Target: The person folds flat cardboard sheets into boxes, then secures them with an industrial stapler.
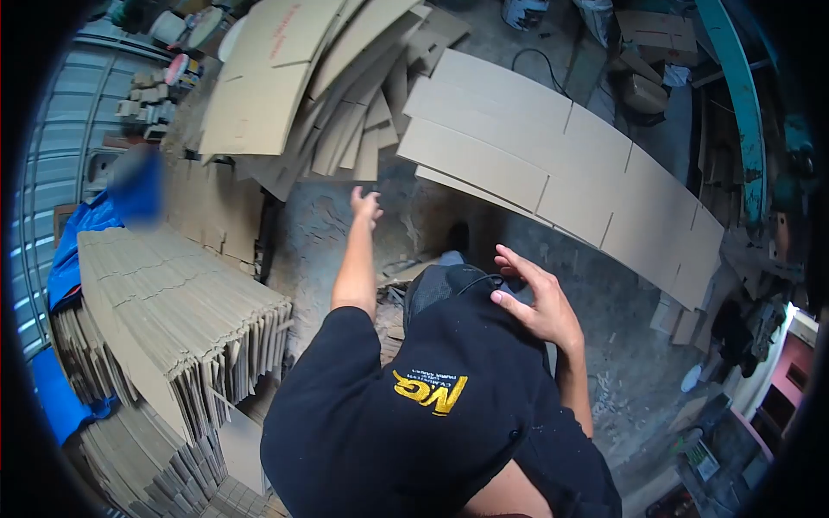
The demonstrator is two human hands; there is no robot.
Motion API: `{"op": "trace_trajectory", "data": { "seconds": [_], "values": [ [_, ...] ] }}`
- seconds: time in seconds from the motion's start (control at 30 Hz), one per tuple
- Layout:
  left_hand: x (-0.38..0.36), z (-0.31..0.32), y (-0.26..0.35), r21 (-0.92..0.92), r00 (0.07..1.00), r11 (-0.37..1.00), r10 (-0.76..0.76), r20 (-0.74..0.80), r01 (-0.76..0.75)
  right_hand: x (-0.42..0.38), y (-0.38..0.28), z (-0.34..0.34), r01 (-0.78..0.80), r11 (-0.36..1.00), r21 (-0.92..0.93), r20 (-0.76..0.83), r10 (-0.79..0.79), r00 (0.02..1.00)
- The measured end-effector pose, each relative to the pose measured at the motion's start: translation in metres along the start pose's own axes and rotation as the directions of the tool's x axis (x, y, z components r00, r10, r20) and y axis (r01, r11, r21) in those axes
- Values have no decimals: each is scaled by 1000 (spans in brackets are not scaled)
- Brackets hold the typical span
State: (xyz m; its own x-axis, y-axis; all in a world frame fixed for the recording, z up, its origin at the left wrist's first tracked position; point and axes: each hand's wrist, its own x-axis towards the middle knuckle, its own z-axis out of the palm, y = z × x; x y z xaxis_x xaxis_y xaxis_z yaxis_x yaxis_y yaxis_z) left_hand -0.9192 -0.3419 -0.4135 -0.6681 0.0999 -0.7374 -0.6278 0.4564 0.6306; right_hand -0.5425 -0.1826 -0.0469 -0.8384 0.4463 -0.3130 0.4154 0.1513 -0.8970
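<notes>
My left hand [367,207] is stretched forward, its fingers apart and slightly bent, with nothing held. Just beyond it hang the lower edges of a fanned pile of cut cardboard sheets [345,138]; I see no clear contact. Close in front of my body, my right hand [544,306] is raised, thumb and fingers spread around nothing. Ahead and to the right of it lies a long, flat cardboard sheet [561,164] with slots cut along its edges and another sheet partly under it. What supports these sheets is mostly hidden.
Bundled stacks of folded cardboard [186,311] stand at my left, beside a blue tarp [86,229]. A teal metal post [734,112] rises at the far right. Cardboard boxes [648,78] sit at the back right. Scraps litter the concrete floor [596,328].
</notes>
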Motion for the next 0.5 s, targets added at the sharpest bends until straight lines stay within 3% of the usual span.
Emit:
{"op": "trace_trajectory", "data": {
  "seconds": [0.1, 0.17, 0.23, 0.27, 0.4, 0.5],
  "values": [
    [0, 68, -52, 154, 986, 987, -76, 151, 53, 3, 8, 5, -104, 994, 24, -73, 105, 992],
    [-9, 99, -44, 220, 978, 975, -79, 194, 35, 6, 12, 6, -198, 980, 25, -74, 199, 977],
    [13, 124, -45, 360, 965, 896, 238, 110, -262, 10, 18, 6, -270, 963, 25, -107, 271, 957],
    [16, 127, -33, 471, 950, 826, 287, 122, -310, 10, 21, 6, -293, 956, 25, -105, 294, 950],
    [63, 146, -16, 520, 886, 753, 463, 18, -404, 13, 32, 6, -397, 909, 126, -161, 414, 896],
    [88, 147, 2, 583, 919, 725, 381, 105, -367, 17, 37, 4, -463, 876, 135, -170, 481, 860]
  ]
}}
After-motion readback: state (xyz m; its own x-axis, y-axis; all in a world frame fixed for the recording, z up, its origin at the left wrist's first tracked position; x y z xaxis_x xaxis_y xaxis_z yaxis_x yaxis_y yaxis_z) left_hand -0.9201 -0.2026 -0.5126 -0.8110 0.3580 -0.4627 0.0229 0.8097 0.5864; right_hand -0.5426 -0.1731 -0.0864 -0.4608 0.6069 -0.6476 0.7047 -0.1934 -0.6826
